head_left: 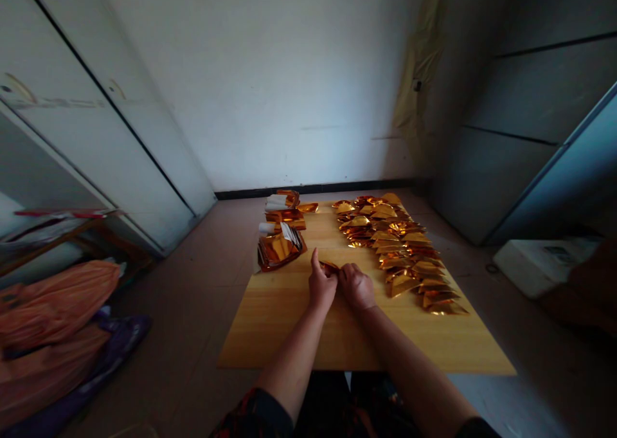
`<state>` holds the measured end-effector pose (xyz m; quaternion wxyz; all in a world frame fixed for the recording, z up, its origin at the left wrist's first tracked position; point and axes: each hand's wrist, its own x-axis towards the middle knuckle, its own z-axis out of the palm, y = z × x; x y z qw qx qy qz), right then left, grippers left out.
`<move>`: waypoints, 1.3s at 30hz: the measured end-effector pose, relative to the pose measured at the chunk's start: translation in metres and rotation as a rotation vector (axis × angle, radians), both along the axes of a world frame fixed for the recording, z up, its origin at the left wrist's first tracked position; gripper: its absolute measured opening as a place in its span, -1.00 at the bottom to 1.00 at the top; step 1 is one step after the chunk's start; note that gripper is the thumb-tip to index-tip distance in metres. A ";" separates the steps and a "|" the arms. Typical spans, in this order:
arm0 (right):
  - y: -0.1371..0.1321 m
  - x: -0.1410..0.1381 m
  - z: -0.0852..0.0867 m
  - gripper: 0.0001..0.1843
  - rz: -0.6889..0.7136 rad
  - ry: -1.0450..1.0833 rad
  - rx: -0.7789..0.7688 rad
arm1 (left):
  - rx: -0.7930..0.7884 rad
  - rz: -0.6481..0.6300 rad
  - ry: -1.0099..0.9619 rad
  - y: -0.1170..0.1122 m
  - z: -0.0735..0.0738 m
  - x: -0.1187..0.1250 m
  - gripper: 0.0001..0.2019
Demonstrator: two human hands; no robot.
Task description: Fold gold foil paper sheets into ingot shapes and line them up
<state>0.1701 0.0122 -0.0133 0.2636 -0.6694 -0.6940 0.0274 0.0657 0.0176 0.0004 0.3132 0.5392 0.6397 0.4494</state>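
Observation:
A small piece of gold foil paper [330,267] lies between my two hands, low over the wooden board. My left hand [322,283] grips its left side, with the thumb sticking up. Fingers curled, my right hand [357,286] closes on the right end of the same piece, and much of the foil is hidden behind the hands. To the left sits a stack of flat gold foil sheets [279,248] with white edges. Rows of folded gold foil pieces [400,245] cover the right side of the board.
The wooden tabletop [289,335] stands before a white wall [289,91]. More foil stacks [284,218] lie at its far left. Orange bags [53,303] are on the left, near a cabinet [96,103]. A white box [525,267] sits on the floor at right.

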 end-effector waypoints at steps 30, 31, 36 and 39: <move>-0.002 0.002 0.005 -0.77 -0.041 0.072 0.005 | -0.057 -0.072 -0.112 0.003 -0.002 -0.014 -0.23; -0.001 0.002 0.004 -0.77 -0.029 0.073 0.013 | -0.078 -0.070 -0.153 0.004 -0.003 -0.016 -0.25; 0.000 0.003 -0.001 -0.76 -0.004 0.058 0.045 | -0.097 -0.061 -0.224 0.007 -0.008 -0.029 -0.45; 0.000 0.003 -0.002 -0.77 -0.005 0.062 0.051 | -0.037 -0.047 -0.099 0.007 -0.010 -0.034 -0.58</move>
